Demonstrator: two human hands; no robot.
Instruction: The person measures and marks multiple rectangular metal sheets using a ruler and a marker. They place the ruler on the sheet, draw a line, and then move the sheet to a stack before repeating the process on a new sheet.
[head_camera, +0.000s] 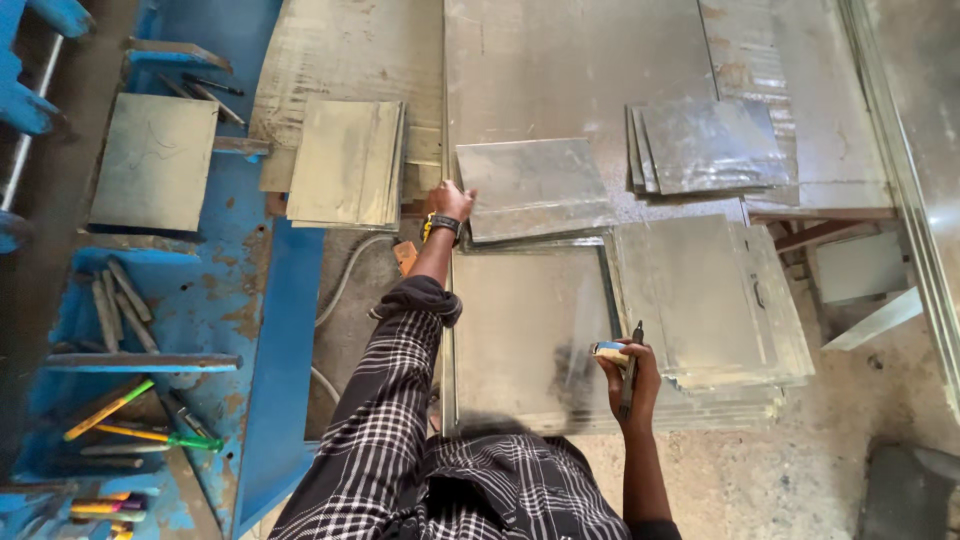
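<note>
- Low centre of the frame: the right hand (628, 375) has its fingers clamped round a black marker (632, 362) and a small pale object I cannot identify; it hovers above a large flat metal sheet (525, 330)
- Middle: the left hand (450, 200), fingers together on the left edge of a smaller metal panel (532, 187) lying atop the pile
- My judgement: thin, stiff, slick and sharp-edged; light singly; best gripped along an edge, near a corner
- Upper left: a folded sheet stack (345, 163); far left, a blue rack (205, 300)

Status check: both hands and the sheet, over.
Left hand gripping corner of metal sheet. Right hand holds black marker over sheet stack. Nothing blocking.
</note>
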